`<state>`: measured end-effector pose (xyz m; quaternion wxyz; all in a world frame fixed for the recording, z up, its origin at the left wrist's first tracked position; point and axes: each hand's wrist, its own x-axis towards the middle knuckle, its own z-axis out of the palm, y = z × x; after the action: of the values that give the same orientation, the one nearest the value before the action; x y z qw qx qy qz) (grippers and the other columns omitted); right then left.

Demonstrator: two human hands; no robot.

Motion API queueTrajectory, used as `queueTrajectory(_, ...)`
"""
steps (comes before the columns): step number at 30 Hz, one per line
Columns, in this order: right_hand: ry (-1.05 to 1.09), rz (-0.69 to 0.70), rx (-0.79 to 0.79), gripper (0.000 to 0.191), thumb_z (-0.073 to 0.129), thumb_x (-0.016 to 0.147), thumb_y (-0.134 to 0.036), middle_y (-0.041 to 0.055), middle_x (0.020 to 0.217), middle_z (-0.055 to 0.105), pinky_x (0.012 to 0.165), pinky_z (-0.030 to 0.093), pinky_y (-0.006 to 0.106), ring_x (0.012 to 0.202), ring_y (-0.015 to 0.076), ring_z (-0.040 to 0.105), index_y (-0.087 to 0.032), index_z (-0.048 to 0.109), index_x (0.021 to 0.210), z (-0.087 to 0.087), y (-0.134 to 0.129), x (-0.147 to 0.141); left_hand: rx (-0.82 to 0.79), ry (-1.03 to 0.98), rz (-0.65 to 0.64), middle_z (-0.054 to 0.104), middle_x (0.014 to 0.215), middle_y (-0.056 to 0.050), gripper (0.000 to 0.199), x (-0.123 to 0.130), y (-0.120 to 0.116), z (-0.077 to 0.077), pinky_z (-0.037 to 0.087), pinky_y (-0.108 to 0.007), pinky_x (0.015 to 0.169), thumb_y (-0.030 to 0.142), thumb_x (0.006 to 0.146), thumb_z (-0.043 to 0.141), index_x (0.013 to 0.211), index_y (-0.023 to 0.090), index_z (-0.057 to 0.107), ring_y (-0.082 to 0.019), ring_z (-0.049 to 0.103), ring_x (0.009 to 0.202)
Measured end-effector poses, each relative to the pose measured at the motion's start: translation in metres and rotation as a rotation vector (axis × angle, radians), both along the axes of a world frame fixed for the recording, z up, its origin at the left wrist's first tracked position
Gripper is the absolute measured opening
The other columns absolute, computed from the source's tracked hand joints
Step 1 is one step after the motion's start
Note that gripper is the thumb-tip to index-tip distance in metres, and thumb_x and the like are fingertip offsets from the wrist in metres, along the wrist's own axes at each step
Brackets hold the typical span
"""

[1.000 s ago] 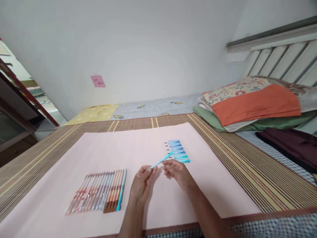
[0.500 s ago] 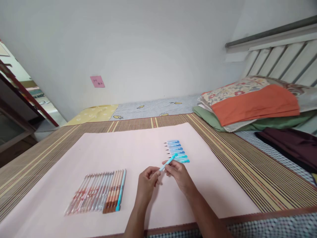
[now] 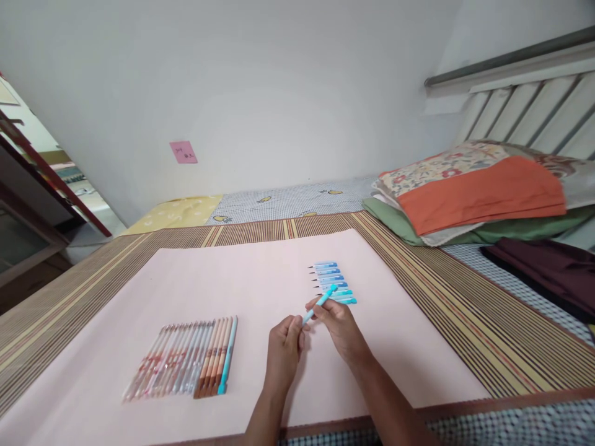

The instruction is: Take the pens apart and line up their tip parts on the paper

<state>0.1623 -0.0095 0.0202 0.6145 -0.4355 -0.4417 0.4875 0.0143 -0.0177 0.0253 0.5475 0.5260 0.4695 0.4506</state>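
A light-blue pen [image 3: 324, 298] with a turquoise end slants up to the right between my two hands. My left hand [image 3: 283, 350] pinches its lower end, while my right hand [image 3: 343, 327] grips the shaft higher up between thumb and fingers. Just behind the right hand lies a column of short blue and turquoise pieces [image 3: 329, 271]; the upper ones have thin dark points facing left. Left of my hands, several clear pens with reddish and grey markings [image 3: 167, 360] lie side by side. Next to them are peach pens with brown ends [image 3: 215, 359] and one turquoise pen [image 3: 227, 356].
A pale pink sheet [image 3: 251, 279] covers much of the striped mat [image 3: 432, 310]. A pillow with an orange band [image 3: 483, 192] and a dark folded cloth [image 3: 539, 272] lie at the right. Behind stands a white wall with a pink note [image 3: 183, 152].
My left hand has moved slightly right and closed more tightly around the pen's lower end. The pen and right hand have shifted only a little. The laid-out rows are unchanged.
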Motion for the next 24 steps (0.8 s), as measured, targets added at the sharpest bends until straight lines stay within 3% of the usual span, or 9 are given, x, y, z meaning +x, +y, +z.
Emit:
queueTrajectory(3,0.027,0.047,-0.008,0.039,0.077,0.080,-0.057,0.0055,0.086,0.072,0.080,0.048,0.034,0.081,0.0195,0.062,-0.019,0.080,0.090,-0.0056,0.0014,0.0013,-0.075,-0.073,-0.049,0.042,0.039,0.005,0.062,-0.0017,0.0014,0.0003,0.021,-0.025,0.042,0.073,0.090,0.048,0.069,0.017,0.066,-0.009,0.030,0.036)
queueTrajectory(5,0.049,0.025,-0.039,0.043,0.078,0.077,-0.059,0.0054,0.082,0.071,0.078,0.047,0.033,0.078,0.0189,0.061,-0.019,0.080,0.091,-0.0084,0.0029,0.0015,-0.091,-0.123,-0.070,0.051,0.047,0.004,0.053,-0.0029,0.0037,0.0018,0.023,-0.023,0.043,0.069,0.085,0.060,0.078,0.017,0.067,-0.008,0.034,0.039)
queueTrajectory(7,0.055,-0.026,-0.064,0.048,0.080,0.074,-0.063,0.0053,0.078,0.070,0.076,0.047,0.034,0.075,0.0187,0.059,-0.018,0.081,0.090,-0.0090,0.0040,0.0020,-0.074,-0.163,-0.073,0.056,0.057,0.006,0.047,-0.0040,0.0066,0.0026,0.024,-0.022,0.043,0.060,0.072,0.080,0.087,0.018,0.065,-0.007,0.037,0.041)
queueTrajectory(9,0.051,-0.060,-0.076,0.051,0.081,0.071,-0.064,0.0052,0.075,0.068,0.074,0.047,0.034,0.074,0.0190,0.059,-0.017,0.082,0.090,-0.0078,0.0045,0.0026,-0.058,-0.177,-0.072,0.054,0.058,0.007,0.047,-0.0049,0.0087,0.0018,0.023,-0.021,0.043,0.053,0.063,0.088,0.084,0.019,0.063,-0.006,0.037,0.041)
queueTrajectory(12,0.048,-0.071,-0.074,0.051,0.081,0.070,-0.064,0.0051,0.072,0.067,0.073,0.047,0.034,0.073,0.0192,0.058,-0.017,0.082,0.090,-0.0054,0.0039,0.0028,-0.090,-0.160,-0.072,0.050,0.051,0.006,0.045,-0.0056,0.0082,-0.0006,0.020,-0.023,0.043,0.060,0.077,0.075,0.075,0.016,0.064,-0.006,0.033,0.039)
queueTrajectory(16,0.059,-0.069,-0.075,0.051,0.081,0.070,-0.064,0.0043,0.070,0.066,0.071,0.046,0.034,0.071,0.0184,0.057,-0.017,0.082,0.091,-0.0055,0.0037,0.0015,-0.156,-0.158,-0.062,0.046,0.045,0.005,0.058,-0.0055,0.0046,0.0005,0.022,-0.024,0.045,0.068,0.088,0.058,0.083,0.012,0.071,-0.008,0.034,0.040)
queueTrajectory(20,0.082,-0.123,-0.095,0.052,0.082,0.067,-0.065,0.0009,0.062,0.060,0.065,0.042,0.032,0.063,0.0156,0.052,-0.016,0.082,0.087,-0.0076,0.0056,0.0014,-0.154,-0.211,-0.044,0.056,0.058,0.006,0.052,-0.0050,0.0055,0.0031,0.025,-0.022,0.047,0.056,0.070,0.083,0.100,0.016,0.068,-0.007,0.039,0.045)
queueTrajectory(22,0.077,-0.146,-0.093,0.052,0.082,0.067,-0.064,0.0005,0.062,0.060,0.064,0.040,0.031,0.063,0.0152,0.050,-0.016,0.081,0.086,-0.0075,0.0061,0.0016,-0.113,-0.222,-0.031,0.056,0.059,0.006,0.049,-0.0045,0.0069,0.0020,0.024,-0.021,0.046,0.051,0.064,0.089,0.091,0.017,0.066,-0.006,0.037,0.046)
queueTrajectory(24,0.072,-0.148,-0.087,0.052,0.082,0.068,-0.064,0.0006,0.062,0.060,0.064,0.039,0.031,0.064,0.0154,0.050,-0.016,0.081,0.086,-0.0068,0.0058,0.0012,-0.110,-0.225,-0.018,0.051,0.051,0.007,0.046,-0.0036,0.0076,-0.0005,0.023,-0.022,0.046,0.058,0.072,0.082,0.078,0.016,0.064,-0.006,0.034,0.043)
